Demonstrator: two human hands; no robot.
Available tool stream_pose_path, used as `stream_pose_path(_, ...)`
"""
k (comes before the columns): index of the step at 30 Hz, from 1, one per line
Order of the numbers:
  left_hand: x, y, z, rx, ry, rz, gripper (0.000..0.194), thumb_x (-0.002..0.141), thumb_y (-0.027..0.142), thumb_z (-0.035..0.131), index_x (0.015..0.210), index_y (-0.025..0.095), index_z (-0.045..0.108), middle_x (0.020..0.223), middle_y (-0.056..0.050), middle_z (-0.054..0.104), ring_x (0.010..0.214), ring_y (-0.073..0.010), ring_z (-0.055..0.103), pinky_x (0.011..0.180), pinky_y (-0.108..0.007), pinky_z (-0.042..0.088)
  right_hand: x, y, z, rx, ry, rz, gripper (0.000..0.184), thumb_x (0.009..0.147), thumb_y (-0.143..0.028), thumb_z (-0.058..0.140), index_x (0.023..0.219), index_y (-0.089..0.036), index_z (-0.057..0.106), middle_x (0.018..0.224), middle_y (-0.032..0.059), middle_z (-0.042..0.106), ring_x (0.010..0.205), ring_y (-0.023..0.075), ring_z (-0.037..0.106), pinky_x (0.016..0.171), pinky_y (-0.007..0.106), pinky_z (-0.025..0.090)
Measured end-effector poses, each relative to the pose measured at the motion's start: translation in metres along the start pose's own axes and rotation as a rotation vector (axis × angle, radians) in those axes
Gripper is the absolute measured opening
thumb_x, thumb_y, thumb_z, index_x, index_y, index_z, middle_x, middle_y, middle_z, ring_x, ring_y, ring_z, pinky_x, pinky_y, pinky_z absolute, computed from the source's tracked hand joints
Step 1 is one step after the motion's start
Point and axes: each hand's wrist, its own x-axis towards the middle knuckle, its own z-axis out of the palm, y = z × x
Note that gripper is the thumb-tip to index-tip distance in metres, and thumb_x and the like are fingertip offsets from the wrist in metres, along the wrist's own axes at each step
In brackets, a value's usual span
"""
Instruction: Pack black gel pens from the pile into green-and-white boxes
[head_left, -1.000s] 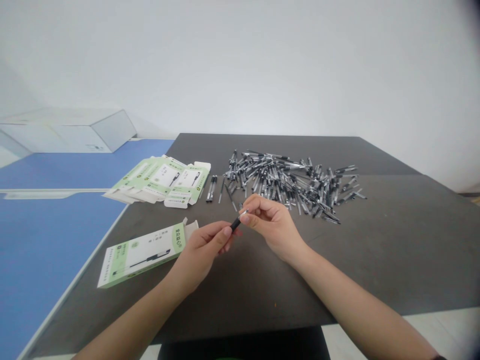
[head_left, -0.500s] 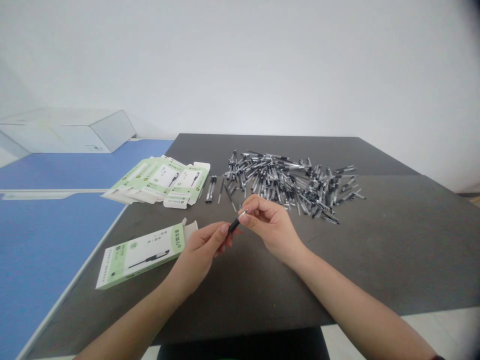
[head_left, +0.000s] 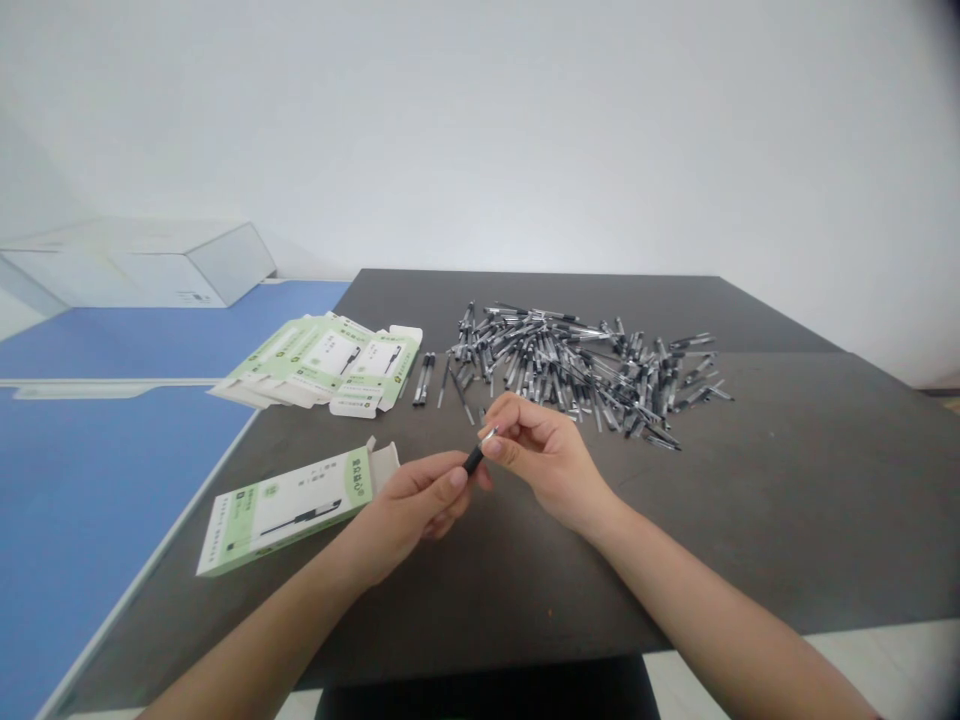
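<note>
Left hand point(head_left: 416, 497) nudged slightly right and down-frame; right hand point(head_left: 541, 455) roughly unmoved. Pen point(head_left: 474, 460) is at lower centre of the frame, pinched by both: left thumb and fingers on the dark barrel, right fingertips at the pale end. Probably light, stiff, a bit slick; best gripped on the dark barrel, since the thin end looks easier to damage.

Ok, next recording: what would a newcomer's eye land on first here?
Probably the big jumble of loose pens, spread over the far middle of the dark table. Next, nearer the camera, the left hand and right hand hold one dark pen between them. Off to the left lies a green-and-white box, with overlapping cartons beyond it.
</note>
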Motion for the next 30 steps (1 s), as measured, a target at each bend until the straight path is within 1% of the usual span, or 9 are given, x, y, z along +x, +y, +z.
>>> stream_pose_path(7,0.003,0.002,0.007,0.481,0.391,0.161,0.027,0.088,0.042,0.062,0.086,0.017,0.071,0.062,0.002,0.052,0.062,-0.0139,0.046,0.059,-0.027,0.034,0.001,0.011,0.004,-0.064,0.146,0.006,0.043,0.073,-0.056,0.08,0.07,-0.022,0.054,0.069,-0.0024,0.059,0.062,0.0122,0.057,0.061,0.028,0.05)
stream_pose_path(9,0.003,0.004,0.008,0.476,0.385,0.153,0.027,0.088,0.042,0.061,0.09,0.017,0.071,0.062,0.002,0.054,0.061,-0.014,0.047,0.058,-0.027,0.035,0.001,0.014,0.005,-0.05,0.158,0.013,0.042,0.073,-0.054,0.081,0.071,-0.022,0.054,0.07,-0.0025,0.06,0.063,0.0123,0.058,0.061,0.028,0.05)
stream_pose_path(13,0.004,0.001,0.004,0.189,0.157,-0.012,0.043,0.093,0.055,0.049,0.097,0.017,0.068,0.059,0.005,0.044,0.049,-0.0104,0.036,0.048,-0.025,0.026,0.0,0.012,0.004,-0.003,0.119,0.037,0.041,0.071,-0.051,0.084,0.071,-0.021,0.055,0.069,-0.0039,0.056,0.055,0.01,0.053,0.054,0.026,0.045)
stream_pose_path(15,0.005,-0.001,0.001,0.1,0.102,-0.05,0.045,0.093,0.057,0.049,0.094,0.016,0.068,0.057,0.006,0.039,0.047,-0.0092,0.029,0.047,-0.025,0.022,0.0,0.01,0.003,0.008,0.088,0.045,0.041,0.072,-0.05,0.083,0.07,-0.021,0.054,0.069,-0.0043,0.055,0.052,0.0094,0.053,0.051,0.027,0.043)
stream_pose_path(17,0.006,-0.001,-0.001,0.159,0.148,0.001,0.042,0.091,0.056,0.055,0.087,0.016,0.068,0.056,0.007,0.037,0.048,-0.0091,0.027,0.047,-0.025,0.022,0.0,0.009,0.002,0.003,0.073,0.033,0.041,0.074,-0.05,0.082,0.07,-0.021,0.053,0.071,-0.0041,0.056,0.053,0.0103,0.056,0.054,0.028,0.045)
stream_pose_path(21,0.004,0.004,0.001,0.433,0.351,0.15,0.038,0.088,0.051,0.061,0.076,0.017,0.068,0.058,0.003,0.047,0.056,-0.0127,0.04,0.053,-0.026,0.028,0.001,0.01,0.004,-0.072,0.128,-0.016,0.04,0.075,-0.053,0.08,0.072,-0.021,0.055,0.072,-0.0024,0.058,0.062,0.0124,0.058,0.062,0.029,0.048)
stream_pose_path(23,0.001,0.006,0.004,0.531,0.436,0.19,0.034,0.089,0.047,0.061,0.077,0.017,0.071,0.06,0.002,0.05,0.059,-0.0143,0.044,0.055,-0.027,0.03,0.001,0.013,0.007,-0.111,0.17,-0.029,0.039,0.076,-0.054,0.078,0.072,-0.022,0.056,0.072,-0.0014,0.059,0.065,0.0131,0.056,0.062,0.029,0.047)
stream_pose_path(26,-0.002,0.008,0.009,0.62,0.505,0.242,0.027,0.089,0.04,0.06,0.084,0.017,0.075,0.061,0.002,0.054,0.06,-0.015,0.047,0.056,-0.026,0.031,0.0,0.017,0.01,-0.113,0.21,-0.034,0.036,0.078,-0.052,0.076,0.073,-0.022,0.058,0.074,-0.0006,0.06,0.069,0.0137,0.056,0.065,0.028,0.047)
stream_pose_path(30,0.0,0.006,0.007,0.612,0.552,0.226,0.025,0.089,0.037,0.061,0.089,0.017,0.076,0.062,0.001,0.056,0.061,-0.0154,0.05,0.056,-0.026,0.033,0.004,0.021,0.002,-0.086,0.162,0.038,0.034,0.074,-0.05,0.08,0.077,-0.021,0.062,0.075,-0.0007,0.062,0.07,0.0135,0.057,0.067,0.028,0.048)
